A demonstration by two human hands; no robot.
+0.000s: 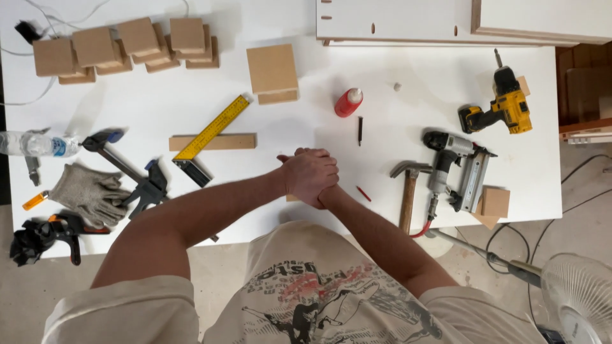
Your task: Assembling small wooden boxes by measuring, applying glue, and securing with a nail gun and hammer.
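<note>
1. Both hands are meeting at the middle of the frame: the left hand [310,175] is lying over the right hand [326,194], folded together above the near edge of the white table [153,111].
2. Whether they are clamping anything is impossible to tell; only a sliver of tan wood [292,198] is peeking out just under the left wrist.
3. That sliver is sitting at the table's front edge, touching or directly beneath the hands, and most of it is hidden.
4. Judging by the similar blocks [273,70] resting in the upper middle, such a piece is probably light, stiff and dry, not slippery, and best gripped across its flat faces or by opposite edges.
5. A red pencil [363,193] is lying just right of the hands, and a hammer [408,191] is resting further right beside a nail gun [456,169].
6. A red glue bottle [349,102] is lying above the hands, and a yellow drill [500,111] is sitting at the upper right.
7. A yellow square [207,137] is crossing a wooden strip [236,141] to the left, with grey gloves [89,191] and clamps [131,172] lying further left.
</note>
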